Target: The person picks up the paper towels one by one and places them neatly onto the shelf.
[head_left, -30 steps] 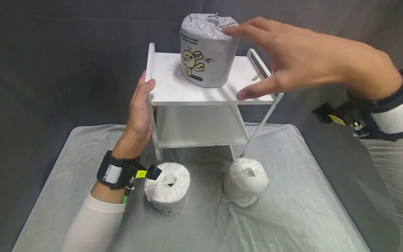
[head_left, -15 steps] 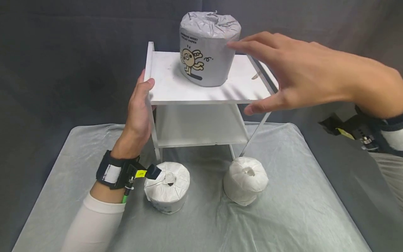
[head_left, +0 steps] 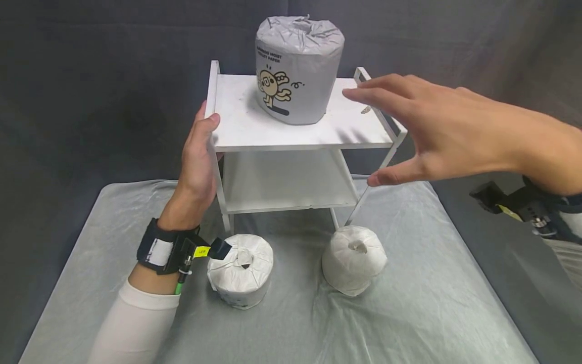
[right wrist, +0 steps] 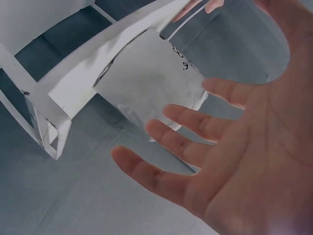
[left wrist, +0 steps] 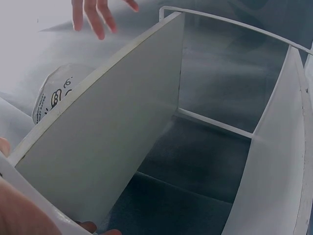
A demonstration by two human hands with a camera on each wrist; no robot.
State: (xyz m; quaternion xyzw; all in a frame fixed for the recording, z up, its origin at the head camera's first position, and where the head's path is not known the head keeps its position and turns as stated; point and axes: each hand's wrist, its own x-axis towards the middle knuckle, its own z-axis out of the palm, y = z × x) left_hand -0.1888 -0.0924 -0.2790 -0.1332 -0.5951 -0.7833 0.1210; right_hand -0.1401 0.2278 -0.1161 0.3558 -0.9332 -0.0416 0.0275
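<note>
A white two-tier shelf rack [head_left: 291, 182] stands upright in the head view. On its top board sits a wrapped toilet paper roll [head_left: 302, 76] with a cartoon figure printed on its side. My left hand [head_left: 198, 162] grips the rack's left side frame, thumb over the board's edge and fingers behind it. To the right of the roll, my right hand [head_left: 436, 129] is spread and holds nothing, fingers pointing at the roll. In the right wrist view, this hand's straight fingers overlap the wrapped roll [right wrist: 151, 78].
Two more wrapped rolls stand on the grey cloth before the rack: the left roll [head_left: 241, 268] near my left wrist, the right roll [head_left: 352, 263] by the rack's right leg. The cloth-covered table [head_left: 432, 303] ends at a dark backdrop [head_left: 113, 91].
My right hand has moved down and to the right, away from the top roll's upper rim. The left hand stays on the rack, and the rolls stay in place.
</note>
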